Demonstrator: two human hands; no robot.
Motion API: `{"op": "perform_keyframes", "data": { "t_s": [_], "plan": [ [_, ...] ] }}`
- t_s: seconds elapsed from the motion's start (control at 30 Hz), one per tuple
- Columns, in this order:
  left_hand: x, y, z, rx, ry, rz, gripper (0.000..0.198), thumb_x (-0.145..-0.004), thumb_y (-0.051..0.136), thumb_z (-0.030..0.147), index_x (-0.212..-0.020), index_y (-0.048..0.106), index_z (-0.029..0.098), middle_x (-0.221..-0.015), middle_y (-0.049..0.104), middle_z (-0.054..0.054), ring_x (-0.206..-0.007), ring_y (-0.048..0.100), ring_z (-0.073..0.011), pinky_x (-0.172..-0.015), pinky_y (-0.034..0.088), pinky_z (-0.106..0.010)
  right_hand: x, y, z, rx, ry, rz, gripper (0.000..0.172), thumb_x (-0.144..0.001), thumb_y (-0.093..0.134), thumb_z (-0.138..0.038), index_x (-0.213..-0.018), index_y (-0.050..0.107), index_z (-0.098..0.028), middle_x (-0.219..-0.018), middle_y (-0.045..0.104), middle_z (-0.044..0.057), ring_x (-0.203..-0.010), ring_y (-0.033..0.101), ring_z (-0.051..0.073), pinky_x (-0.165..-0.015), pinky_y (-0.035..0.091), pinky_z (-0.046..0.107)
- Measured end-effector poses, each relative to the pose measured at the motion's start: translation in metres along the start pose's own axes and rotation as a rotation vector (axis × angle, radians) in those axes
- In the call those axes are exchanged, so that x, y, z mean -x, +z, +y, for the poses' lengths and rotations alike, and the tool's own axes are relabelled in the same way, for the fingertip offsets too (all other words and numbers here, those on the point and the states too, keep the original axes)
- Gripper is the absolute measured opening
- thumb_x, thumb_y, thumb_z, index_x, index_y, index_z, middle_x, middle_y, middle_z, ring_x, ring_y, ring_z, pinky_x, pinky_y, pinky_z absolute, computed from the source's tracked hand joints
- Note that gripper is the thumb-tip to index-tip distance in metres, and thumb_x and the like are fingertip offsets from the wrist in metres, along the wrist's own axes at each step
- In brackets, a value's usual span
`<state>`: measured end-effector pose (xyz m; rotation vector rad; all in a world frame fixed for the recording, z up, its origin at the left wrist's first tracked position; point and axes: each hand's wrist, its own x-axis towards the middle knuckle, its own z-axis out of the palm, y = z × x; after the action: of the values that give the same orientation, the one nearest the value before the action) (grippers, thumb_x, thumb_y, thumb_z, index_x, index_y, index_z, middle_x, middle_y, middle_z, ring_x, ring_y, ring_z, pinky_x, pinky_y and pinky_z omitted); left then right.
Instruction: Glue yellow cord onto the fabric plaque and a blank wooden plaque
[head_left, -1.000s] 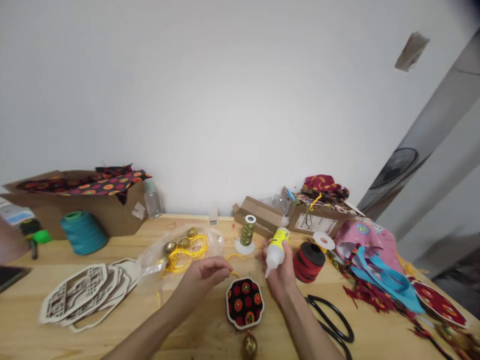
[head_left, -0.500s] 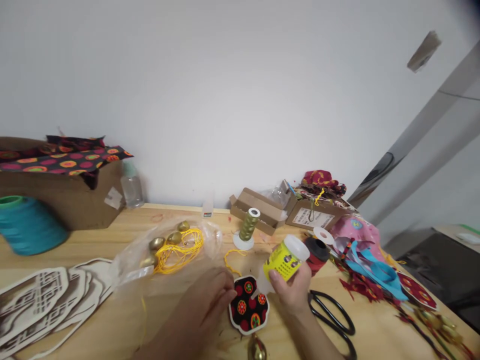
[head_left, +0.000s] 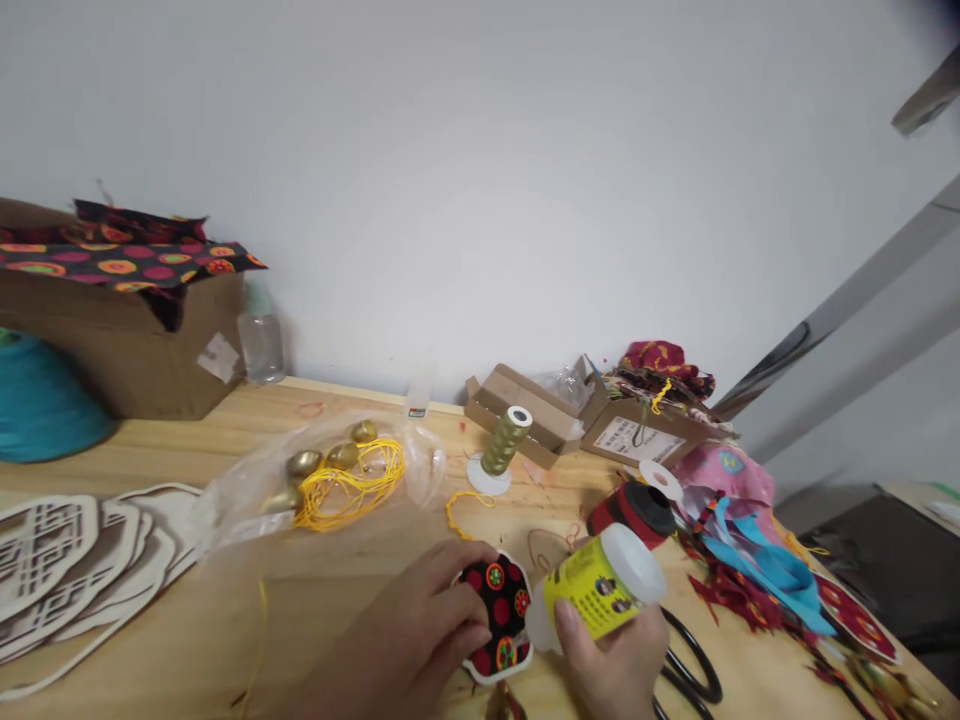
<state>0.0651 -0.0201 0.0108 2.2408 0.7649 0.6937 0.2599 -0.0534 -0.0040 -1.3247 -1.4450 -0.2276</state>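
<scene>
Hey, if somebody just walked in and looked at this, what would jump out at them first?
Probably the yellow-labelled glue bottle, tipped nozzle-down in the right hand at the bottom centre, aimed at the black fabric piece with red dots that the left hand presses to the wooden table. Behind them, a clear bag of yellow cord and gold bells catches the light.

Gold thread spool [head_left: 504,443], black scissors [head_left: 694,670], bagged yellow cord [head_left: 346,485], cardboard boxes [head_left: 120,335] along wall.

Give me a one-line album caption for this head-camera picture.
Right hand tips a glue bottle toward a fabric-covered ornament steadied by the left hand on a cluttered wooden table.
</scene>
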Motion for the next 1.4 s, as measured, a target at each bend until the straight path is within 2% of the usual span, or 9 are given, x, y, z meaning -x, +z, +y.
{"op": "perform_keyframes", "data": {
  "t_s": [0.13, 0.23, 0.37, 0.57, 0.67, 0.83, 0.97, 1.13, 1.4],
  "plan": [
    [-0.001, 0.001, -0.002, 0.036, -0.058, -0.028, 0.022, -0.088, 0.04, 0.019, -0.089, 0.061, 0.022, -0.125, 0.049, -0.002, -0.113, 0.047, -0.0175, -0.094, 0.04, -0.027, -0.009, 0.001, -0.007, 0.138, -0.104, -0.075, 0.031, -0.07, 0.055, -0.048, -0.07, 0.056, -0.017, -0.053, 0.06, 0.003, -0.037, 0.053, 0.016, -0.034, 0.045, 0.027],
    [0.0, 0.003, -0.005, 0.048, -0.075, -0.016, 0.021, -0.089, 0.04, 0.023, -0.09, 0.061, 0.023, -0.127, 0.047, -0.001, -0.114, 0.046, -0.0184, -0.096, 0.039, -0.029, -0.01, -0.001, -0.007, 0.188, -0.141, -0.082, 0.033, -0.071, 0.052, -0.051, -0.066, 0.053, -0.018, -0.052, 0.06, 0.003, -0.037, 0.054, 0.017, -0.034, 0.045, 0.027],
    [0.002, 0.004, -0.007, 0.049, -0.097, -0.005, 0.021, -0.088, 0.041, 0.022, -0.093, 0.061, 0.024, -0.128, 0.047, -0.002, -0.116, 0.044, -0.0186, -0.098, 0.038, -0.031, -0.008, -0.003, -0.003, 0.247, -0.181, -0.07, 0.035, -0.072, 0.049, -0.053, -0.068, 0.055, -0.019, -0.05, 0.061, 0.004, -0.039, 0.058, 0.019, -0.038, 0.049, 0.028],
    [0.001, 0.003, -0.004, 0.058, -0.104, -0.005, 0.021, -0.088, 0.041, 0.022, -0.094, 0.061, 0.023, -0.126, 0.049, -0.003, -0.115, 0.045, -0.0183, -0.097, 0.038, -0.03, 0.0, -0.006, 0.006, 0.362, -0.218, -0.095, 0.039, -0.067, 0.056, -0.055, -0.071, 0.06, -0.017, -0.055, 0.064, 0.007, -0.045, 0.061, 0.022, -0.044, 0.051, 0.031],
    [0.0, 0.003, -0.004, 0.038, -0.106, -0.026, 0.021, -0.088, 0.041, 0.021, -0.092, 0.061, 0.021, -0.127, 0.048, -0.004, -0.117, 0.044, -0.0183, -0.099, 0.037, -0.03, 0.001, -0.005, 0.005, 0.33, -0.208, -0.12, 0.036, -0.069, 0.054, -0.054, -0.068, 0.059, -0.018, -0.053, 0.064, 0.006, -0.047, 0.063, 0.022, -0.046, 0.052, 0.031],
    [0.001, 0.004, -0.006, 0.012, -0.122, -0.014, 0.02, -0.088, 0.041, 0.023, -0.088, 0.061, 0.022, -0.129, 0.047, -0.004, -0.119, 0.041, -0.0188, -0.1, 0.036, -0.031, -0.007, -0.003, -0.007, 0.279, -0.229, -0.07, 0.035, -0.074, 0.048, -0.05, -0.067, 0.057, -0.018, -0.047, 0.059, 0.003, -0.038, 0.058, 0.019, -0.039, 0.049, 0.028],
    [0.001, 0.005, -0.007, 0.004, -0.117, -0.014, 0.021, -0.088, 0.041, 0.024, -0.091, 0.062, 0.022, -0.13, 0.047, -0.004, -0.121, 0.04, -0.0196, -0.1, 0.035, -0.033, -0.013, -0.003, -0.013, 0.24, -0.259, -0.102, 0.032, -0.074, 0.048, -0.046, -0.075, 0.059, -0.017, -0.052, 0.061, 0.002, -0.042, 0.058, 0.017, -0.043, 0.05, 0.026],
    [0.0, 0.004, -0.006, 0.003, -0.12, 0.001, 0.021, -0.088, 0.041, 0.023, -0.09, 0.062, 0.023, -0.129, 0.048, -0.003, -0.12, 0.041, -0.0189, -0.1, 0.036, -0.033, -0.011, -0.003, -0.011, 0.222, -0.236, -0.106, 0.031, -0.072, 0.05, -0.046, -0.074, 0.06, -0.016, -0.055, 0.063, 0.004, -0.045, 0.059, 0.018, -0.048, 0.051, 0.028],
    [0.0, 0.006, -0.009, 0.006, -0.097, 0.012, 0.021, -0.088, 0.04, 0.023, -0.091, 0.061, 0.023, -0.129, 0.048, -0.003, -0.121, 0.04, -0.0189, -0.1, 0.036, -0.034, -0.009, -0.002, -0.009, 0.17, -0.238, -0.104, 0.032, -0.068, 0.055, -0.044, -0.086, 0.059, -0.017, -0.064, 0.067, 0.005, -0.051, 0.062, 0.021, -0.049, 0.052, 0.031]
  ]
}}
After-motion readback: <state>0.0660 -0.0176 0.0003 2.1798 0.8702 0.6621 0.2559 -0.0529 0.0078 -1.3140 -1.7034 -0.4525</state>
